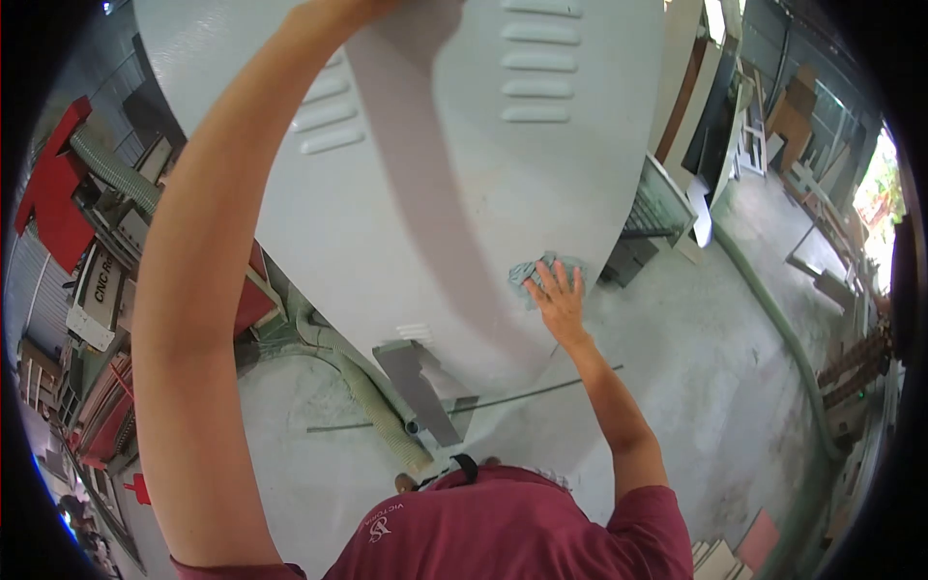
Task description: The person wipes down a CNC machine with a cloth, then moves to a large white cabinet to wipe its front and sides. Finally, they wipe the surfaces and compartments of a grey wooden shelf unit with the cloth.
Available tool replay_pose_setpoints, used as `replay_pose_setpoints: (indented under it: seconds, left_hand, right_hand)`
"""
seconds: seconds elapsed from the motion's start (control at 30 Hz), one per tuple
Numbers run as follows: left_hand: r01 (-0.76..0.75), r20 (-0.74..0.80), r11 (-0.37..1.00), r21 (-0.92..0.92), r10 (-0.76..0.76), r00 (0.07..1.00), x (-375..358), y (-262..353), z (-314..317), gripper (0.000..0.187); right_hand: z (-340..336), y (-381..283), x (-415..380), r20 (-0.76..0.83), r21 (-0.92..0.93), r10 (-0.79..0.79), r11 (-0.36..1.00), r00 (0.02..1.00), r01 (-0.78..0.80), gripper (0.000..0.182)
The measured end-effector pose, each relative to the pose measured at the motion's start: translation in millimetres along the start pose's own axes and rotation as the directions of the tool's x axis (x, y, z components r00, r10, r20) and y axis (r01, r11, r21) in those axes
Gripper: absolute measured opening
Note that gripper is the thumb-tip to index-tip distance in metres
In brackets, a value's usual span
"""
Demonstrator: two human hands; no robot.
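A large light-grey metal panel (464, 203) with rows of raised louvre slots fills the upper middle of the head view. Low on its right side, my right hand (561, 307) holds a crumpled blue-grey cloth (527, 275) against the surface, pinning it under spread fingers. My left arm reaches up across the panel's left side. At the top edge, my left hand (372, 6) is almost wholly cut off, so its fingers and anything in them are hidden. The arm casts a long shadow down the panel.
Ribbed hoses (372, 406) and a thin rod (522, 394) lie on the concrete floor below the panel. Red and white machinery (97, 290) stands at left. A long green hose (773, 309) curves along the right, near leaning boards (793, 106).
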State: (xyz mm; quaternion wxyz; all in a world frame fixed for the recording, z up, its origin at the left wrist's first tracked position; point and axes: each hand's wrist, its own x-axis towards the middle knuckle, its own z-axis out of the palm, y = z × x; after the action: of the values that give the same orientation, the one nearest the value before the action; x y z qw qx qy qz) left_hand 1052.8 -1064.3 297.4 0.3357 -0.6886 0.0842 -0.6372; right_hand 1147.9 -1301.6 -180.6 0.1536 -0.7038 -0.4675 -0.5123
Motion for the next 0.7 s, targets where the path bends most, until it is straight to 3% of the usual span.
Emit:
replay_pose_setpoints:
  seconds: [0.03,0.1,0.2,0.27,0.3,0.37,0.4,0.47,0.5,0.7]
  left_hand:
    - [-0.003,-0.012,1.0,0.016,0.003,1.0,-0.9,-5.0,-7.7,0.052]
    - [-0.095,0.145,0.993,-0.073,0.105,0.984,-7.4,-18.7,-21.6,0.051]
    - [-0.163,0.22,0.985,-0.053,0.171,0.96,-22.5,-44.2,-40.1,0.051]
    - [-0.186,0.198,0.982,-0.027,0.187,0.962,-36.4,-64.8,-49.1,0.051]
    - [-0.138,0.229,0.99,-0.028,0.141,0.963,-43.5,-75.6,-55.4,0.051]
    - [-0.056,0.266,0.998,-0.001,0.054,0.963,-56.8,-93.3,-67.2,0.051]
    - [-0.058,0.255,0.998,0.013,0.053,0.965,-62.7,-100.4,-69.9,0.051]
    - [-0.098,0.028,0.995,0.014,0.097,0.995,-73.5,-114.7,-69.9,0.048]
    - [-0.085,0.005,0.996,-0.015,0.086,0.996,-78.1,-120.3,-67.4,0.048]
    - [-0.039,0.024,0.999,0.006,0.039,0.999,-86.3,-123.2,-65.0,0.051]
  right_hand:
    - [-10.6,5.7,24.3,-0.018,-0.002,-0.009,1.0,1.0,0.009,0.049]
    - [-39.7,20.4,87.9,-0.078,0.013,0.003,1.0,0.997,-0.002,0.052]
    - [-69.9,40.1,169.1,-0.149,-0.047,-0.004,0.999,0.989,-0.003,0.053]
    - [-85.4,40.9,209.2,-0.247,-0.034,0.143,0.987,0.959,-0.156,0.053]
    - [-83.1,33.7,214.8,-0.257,-0.036,0.138,0.988,0.957,-0.152,0.053]
    - [-75.1,18.8,222.1,-0.214,-0.003,-0.053,0.999,0.976,0.053,0.055]
    - [-73.5,11.6,221.2,-0.228,-0.007,-0.061,0.998,0.972,0.061,0.055]
    - [-73.4,0.9,225.5,-0.042,-0.068,-0.402,0.915,0.915,0.399,0.058]
    - [-74.4,4.5,238.4,-0.056,-0.082,-0.411,0.91,0.91,0.406,0.058]
    - [-127.2,27.4,369.0,-0.312,-0.294,-0.186,0.951,0.932,0.092,0.055]
